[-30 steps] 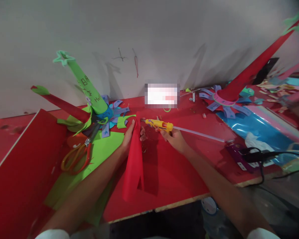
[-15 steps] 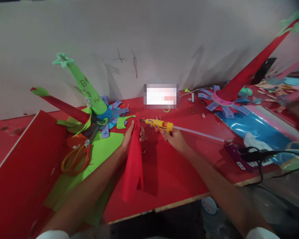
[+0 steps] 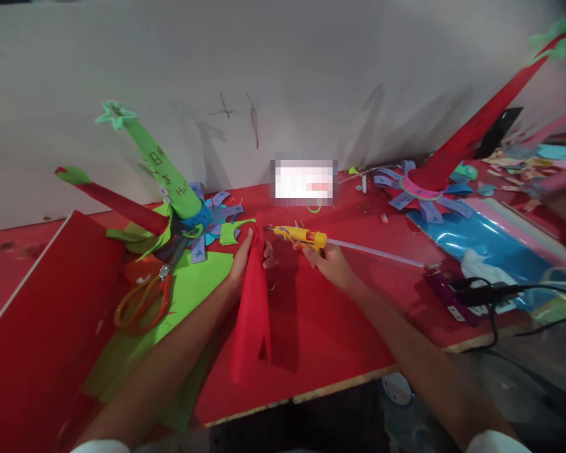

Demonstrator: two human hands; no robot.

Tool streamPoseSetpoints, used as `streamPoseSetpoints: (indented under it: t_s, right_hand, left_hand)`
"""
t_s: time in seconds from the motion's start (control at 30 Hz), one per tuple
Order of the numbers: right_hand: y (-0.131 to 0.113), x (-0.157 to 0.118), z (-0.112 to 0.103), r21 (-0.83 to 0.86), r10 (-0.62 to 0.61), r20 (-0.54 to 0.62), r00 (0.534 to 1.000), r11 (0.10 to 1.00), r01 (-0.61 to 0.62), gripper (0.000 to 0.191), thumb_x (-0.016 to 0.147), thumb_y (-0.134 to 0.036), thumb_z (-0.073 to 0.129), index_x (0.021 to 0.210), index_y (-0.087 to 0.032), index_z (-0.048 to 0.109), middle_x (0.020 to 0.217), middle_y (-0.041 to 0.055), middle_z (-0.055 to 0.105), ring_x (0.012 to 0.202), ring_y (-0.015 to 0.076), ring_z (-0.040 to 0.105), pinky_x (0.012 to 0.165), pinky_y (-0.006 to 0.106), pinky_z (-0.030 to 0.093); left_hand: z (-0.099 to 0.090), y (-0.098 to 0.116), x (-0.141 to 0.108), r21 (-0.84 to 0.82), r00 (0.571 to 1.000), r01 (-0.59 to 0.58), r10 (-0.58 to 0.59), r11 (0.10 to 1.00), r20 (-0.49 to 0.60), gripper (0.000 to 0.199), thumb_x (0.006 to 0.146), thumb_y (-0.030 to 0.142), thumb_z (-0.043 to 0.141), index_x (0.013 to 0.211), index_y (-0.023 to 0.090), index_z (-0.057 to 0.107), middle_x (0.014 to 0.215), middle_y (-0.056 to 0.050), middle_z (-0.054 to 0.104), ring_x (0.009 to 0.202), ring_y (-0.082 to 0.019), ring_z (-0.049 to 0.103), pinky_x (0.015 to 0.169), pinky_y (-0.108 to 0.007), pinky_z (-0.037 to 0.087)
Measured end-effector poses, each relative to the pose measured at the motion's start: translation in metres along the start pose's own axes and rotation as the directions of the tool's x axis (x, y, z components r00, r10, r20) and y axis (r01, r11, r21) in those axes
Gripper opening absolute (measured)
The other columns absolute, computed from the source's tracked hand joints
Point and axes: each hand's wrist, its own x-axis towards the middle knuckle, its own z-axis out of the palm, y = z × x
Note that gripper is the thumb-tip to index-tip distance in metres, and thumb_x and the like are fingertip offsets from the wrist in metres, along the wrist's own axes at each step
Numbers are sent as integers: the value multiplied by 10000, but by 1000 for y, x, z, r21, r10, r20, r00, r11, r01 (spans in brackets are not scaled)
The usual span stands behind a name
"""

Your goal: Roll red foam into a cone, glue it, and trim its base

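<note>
My left hand (image 3: 243, 258) is closed around the upper part of a red paper cone (image 3: 251, 321), its narrow end away from me and the wide end towards the table's front edge. Some of its fingers show on the cone's right side. In my right hand (image 3: 332, 263) is a yellow glue gun (image 3: 302, 236), its nozzle pointing left and close to the cone's upper end. Whether the nozzle touches the paper I cannot tell. A long clear glue stick (image 3: 377, 253) sticks out of the gun's back. A cut green paper piece (image 3: 231, 233) lies just left of the cone's tip.
Orange-handled scissors (image 3: 144, 302) lie on green paper (image 3: 202, 277) at left. Behind stand a green cone hat (image 3: 167, 173) and a smaller red cone (image 3: 122, 204). At right are a red cone hat (image 3: 471, 138), blue plastic packaging (image 3: 481, 245) and a purple power strip (image 3: 450, 299) with black cables.
Both hands, the cone and the glue gun stay almost in place. The whole view has shifted very slightly.
</note>
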Motion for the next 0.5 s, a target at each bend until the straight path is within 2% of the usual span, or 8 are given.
streamPoseSetpoints:
  t_s: [0.13, 0.33, 0.5]
  right_hand:
    - [-2, 1, -1, -6, -2, -9, 1000, 1000, 2, 601, 884, -660, 601, 1068, -114, 771, 580, -35, 454, 605, 141, 431, 591, 286, 356]
    - [-1, 2, -1, -22, -12, -15, 1000, 1000, 12, 586, 885, -670, 596, 1046, -133, 765, 572, -31, 458, 586, 136, 416, 568, 277, 335]
    - [-2, 1, -1, -6, -10, -3, 1000, 1000, 10, 571, 893, -653, 604, 1054, -128, 762, 556, -41, 434, 584, 135, 418, 559, 275, 337]
  left_hand:
    - [-1, 0, 0, -12, 1000, 12, -12, 1000, -23, 767, 984, 771, 319, 564, 167, 533, 434, -32, 438, 390, -119, 449, 423, -205, 367]
    - [1, 0, 0, -36, 999, 15, -16, 999, -36, 753, 995, 753, 321, 567, 170, 529, 437, -25, 429, 386, -119, 437, 421, -208, 370]
    - [1, -1, 0, -18, 1000, -17, 17, 1000, -4, 791, 1029, 710, 244, 558, 154, 552, 427, -39, 432, 387, -115, 440, 431, -200, 367]
